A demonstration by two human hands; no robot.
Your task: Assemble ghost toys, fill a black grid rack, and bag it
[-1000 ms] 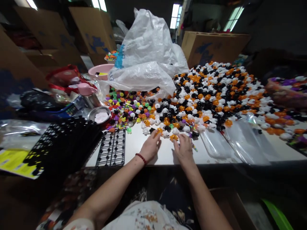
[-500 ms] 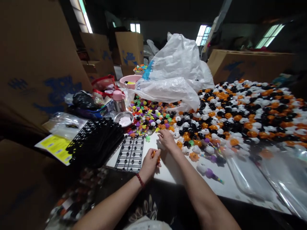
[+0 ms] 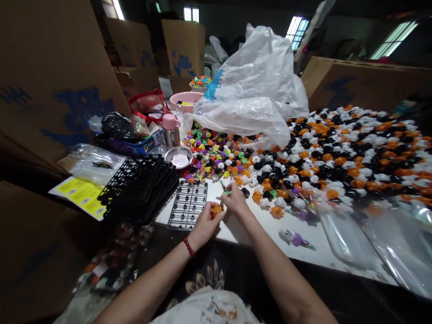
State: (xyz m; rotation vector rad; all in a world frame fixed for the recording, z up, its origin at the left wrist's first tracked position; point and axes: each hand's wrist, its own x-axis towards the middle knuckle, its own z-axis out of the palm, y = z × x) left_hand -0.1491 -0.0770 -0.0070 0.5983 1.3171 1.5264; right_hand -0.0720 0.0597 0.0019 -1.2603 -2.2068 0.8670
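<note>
An orange pumpkin-like plastic piece [image 3: 216, 210] sits between the curled fingers and thumb of my left hand [image 3: 203, 226]. Just to its right, my right hand [image 3: 237, 202] pinches a small green-topped piece with a multicoloured stem [image 3: 226, 191]. The two pieces are apart. A black plastic grid tray [image 3: 188, 206] lies flat beside my left hand. Beyond my hands spreads a heap of small coloured pieces [image 3: 216, 153]. One joined toy with a white head and purple body [image 3: 297, 238] lies on the white table [image 3: 236, 231] to the right.
A big pile of orange, black and white pieces [image 3: 354, 153] covers the right side. Clear plastic bags [image 3: 347, 238] lie at the front right. Stacked black trays [image 3: 141, 189], a metal bowl [image 3: 178, 159] and a pink-topped flask [image 3: 171, 130] stand left. A white sack [image 3: 259, 76] rises behind.
My right hand has picked up the green-topped piece from the edge of the coloured heap and drawn it toward my left hand. The orange piece stays in my left hand. The view has shifted slightly.
</note>
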